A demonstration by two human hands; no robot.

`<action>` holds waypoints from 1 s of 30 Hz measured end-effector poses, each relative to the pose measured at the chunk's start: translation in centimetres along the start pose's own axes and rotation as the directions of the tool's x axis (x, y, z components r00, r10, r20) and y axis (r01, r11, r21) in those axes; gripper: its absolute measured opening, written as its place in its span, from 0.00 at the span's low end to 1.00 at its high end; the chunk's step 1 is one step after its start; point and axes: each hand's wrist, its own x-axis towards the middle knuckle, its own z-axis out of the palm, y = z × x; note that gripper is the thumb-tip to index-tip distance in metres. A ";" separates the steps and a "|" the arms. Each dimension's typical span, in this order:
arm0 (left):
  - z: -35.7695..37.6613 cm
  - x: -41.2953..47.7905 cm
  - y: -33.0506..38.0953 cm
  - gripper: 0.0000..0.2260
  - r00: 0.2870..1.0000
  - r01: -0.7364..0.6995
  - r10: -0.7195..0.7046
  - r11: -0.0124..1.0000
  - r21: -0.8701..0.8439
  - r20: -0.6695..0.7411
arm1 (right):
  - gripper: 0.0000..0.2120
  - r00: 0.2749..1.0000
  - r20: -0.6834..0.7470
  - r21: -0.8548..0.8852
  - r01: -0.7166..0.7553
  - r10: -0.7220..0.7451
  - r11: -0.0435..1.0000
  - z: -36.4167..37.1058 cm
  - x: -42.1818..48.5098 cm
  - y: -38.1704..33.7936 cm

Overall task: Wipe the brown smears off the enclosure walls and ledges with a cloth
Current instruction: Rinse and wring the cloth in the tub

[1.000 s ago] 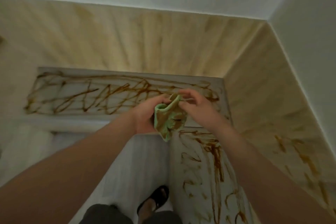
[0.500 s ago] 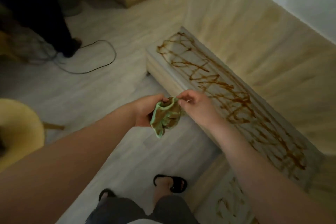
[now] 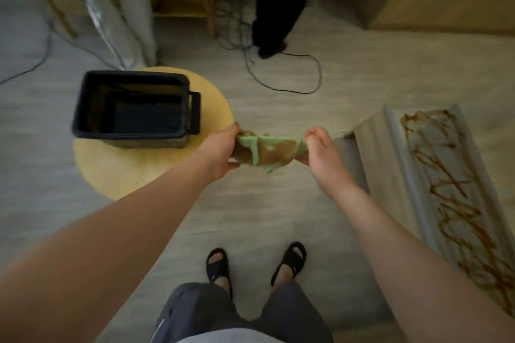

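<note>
Green cloth, with big brown patches on it, is hanging stretched between 2 hands. The left hand is gripping 1 end with its fingers curled round it. The right hand is pinching the other end with its fingertips, so each grip is clamped on the cloth. The cloth is sagging in the air above the floor, touching nothing else.

I think the person is opening the cloth to check how dirty it is. To do this well, both hands should be pulling gently until it is lying flat, then looking for a green part. If there is little green left, it needs a wash first, or it will only be spreading the mess.

Just to the left, a black tub is sitting on a round yellow desk. It is too dark inside to tell if it is holding water. To the right, the ledge is carrying lots of brown smears, so most of the wiping there is waiting. Farther off, cables are lying on the floor by another person's dark leg.
</note>
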 end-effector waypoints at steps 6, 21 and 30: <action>-12.2 1.6 4.7 0.27 0.983 -0.130 0.091 0.959 -0.252 -0.161 | 0.05 0.992 0.118 -0.074 0.044 -0.035 0.996 10.5 5.0 -5.0; -28.0 10.2 13.8 0.12 0.820 0.056 0.394 0.667 0.743 -0.416 | 0.21 0.818 0.559 -0.483 0.187 0.136 0.855 27.1 20.1 -9.9; -31.4 15.3 14.2 0.11 0.805 0.006 0.267 0.889 0.457 -0.530 | 0.16 0.763 0.623 -0.583 0.305 0.172 0.753 34.7 24.0 -7.5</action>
